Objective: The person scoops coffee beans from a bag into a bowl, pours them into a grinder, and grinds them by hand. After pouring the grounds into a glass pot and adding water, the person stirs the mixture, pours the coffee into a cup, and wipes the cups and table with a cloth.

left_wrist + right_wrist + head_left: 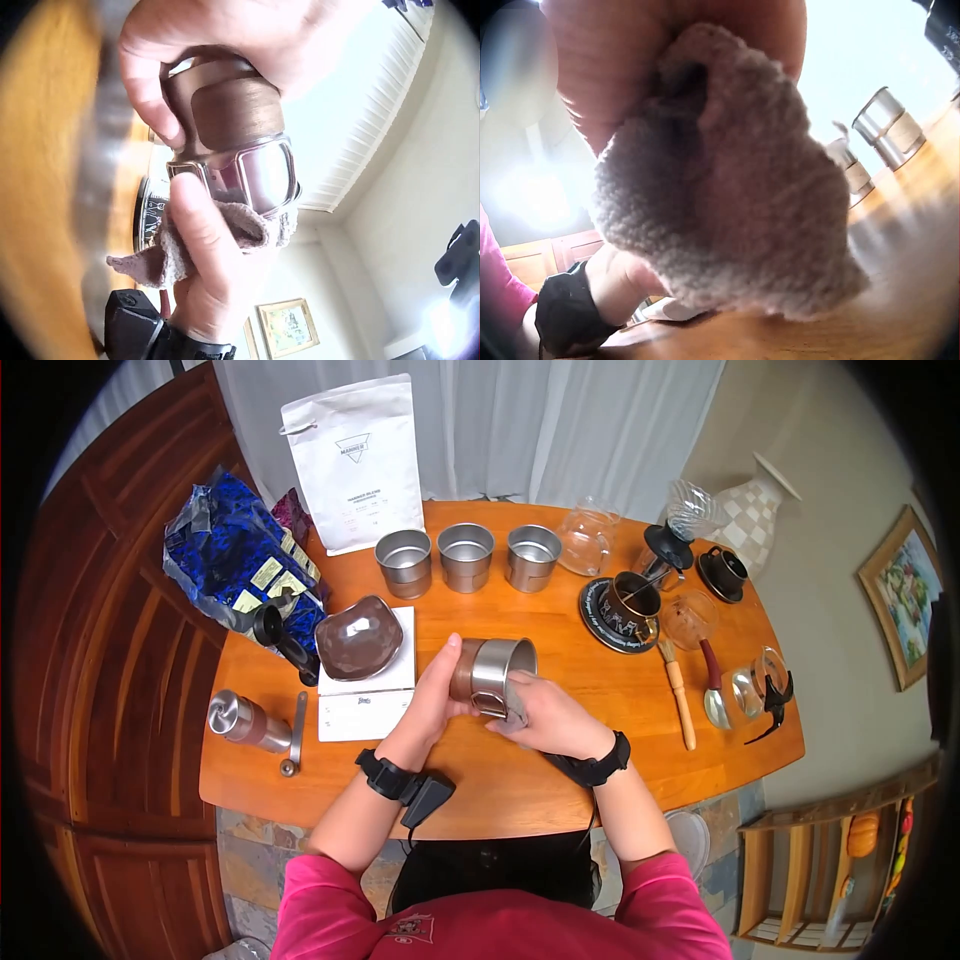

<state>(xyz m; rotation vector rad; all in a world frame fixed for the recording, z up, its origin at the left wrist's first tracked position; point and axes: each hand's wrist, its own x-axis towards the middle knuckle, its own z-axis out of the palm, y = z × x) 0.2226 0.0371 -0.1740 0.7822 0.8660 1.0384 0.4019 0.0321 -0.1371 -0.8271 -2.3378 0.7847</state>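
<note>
Over the front middle of the table, my left hand (432,695) grips a metal cup (507,658) round its brown band (240,112). The cup is tipped on its side, its mouth facing right in the head view, and folding wire handles show on its wall. My right hand (562,718) holds a grey fuzzy cloth (514,708) against the cup near its rim, the thumb pressing on the metal in the left wrist view. In the right wrist view the bunched cloth (757,187) hides most of the fingers and the cup.
Behind the hands stand several metal cups (466,557) and a white bag (360,470). On the left are a scale (365,710) with a brown dish (358,640) and a hand grinder (250,722). On the right are a black cup (636,596), a brush (680,700) and a spoon (714,685).
</note>
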